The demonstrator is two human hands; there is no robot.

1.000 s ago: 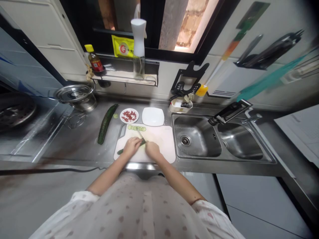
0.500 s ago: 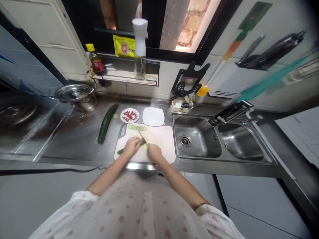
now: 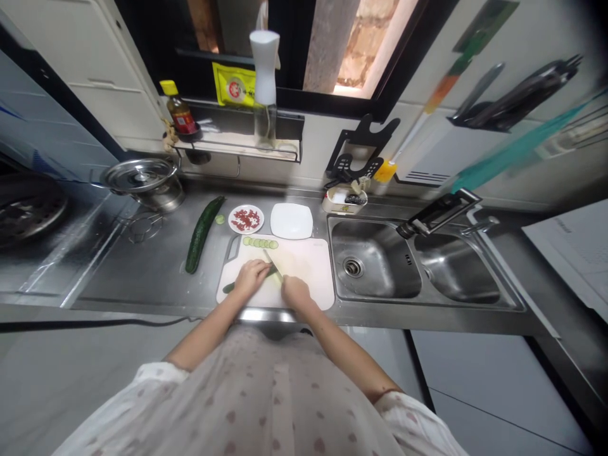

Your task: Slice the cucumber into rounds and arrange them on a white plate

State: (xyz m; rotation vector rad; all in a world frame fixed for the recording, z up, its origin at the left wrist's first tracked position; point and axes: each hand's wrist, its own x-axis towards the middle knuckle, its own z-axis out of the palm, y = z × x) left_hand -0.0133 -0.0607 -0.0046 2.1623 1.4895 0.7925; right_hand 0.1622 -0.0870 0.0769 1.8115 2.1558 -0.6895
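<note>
On a white cutting board [image 3: 308,266], my left hand [image 3: 253,277] is closed over a cut cucumber [image 3: 228,288], whose dark green end sticks out at the lower left. My right hand [image 3: 295,292] grips a knife [image 3: 272,263]; its blade slants up and left, close against the cucumber by my left fingertips. Pale green flesh shows beside the blade. A row of overlapping cucumber slices [image 3: 260,243] lies along the board's far edge. Left of the board rests a whole cucumber [image 3: 204,234], with a small cut end piece [image 3: 220,219] next to it.
Behind the board stand a small plate [image 3: 246,230] with chopped red bits and a white square plate [image 3: 291,220]. A double sink [image 3: 375,259] is at the right. A lidded steel pot [image 3: 164,195] stands at the back left, below a wall shelf [image 3: 228,145] with bottles.
The view has shifted very slightly. My hands, the knife and the cucumber stay in nearly the same place, with the blade at a slightly different angle.
</note>
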